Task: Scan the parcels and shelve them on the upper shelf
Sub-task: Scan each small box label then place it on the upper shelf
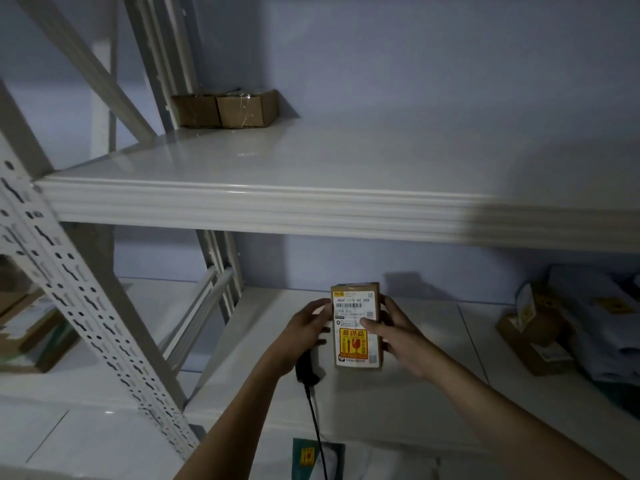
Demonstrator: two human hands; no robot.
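Cardboard parcel (356, 325) w/ label up: right hand (398, 336) fingers grip its side, left hand (304, 332) steadies it & holds scanner (306, 370); keep barcode flat, unobstructed, then lift to upper shelf (311, 174).

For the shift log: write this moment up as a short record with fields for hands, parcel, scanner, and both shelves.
left hand: holds the left edge of the parcel and also grips the scanner
right hand: grips the parcel's right edge, thumb across the label
parcel: small brown box, label facing the camera, orange fragile sticker, held upright in front of the lower shelf
scanner: black, corded, under the left hand
upper shelf: two brown boxes in the back left corner, side by side
lower shelf: more parcels piled at right
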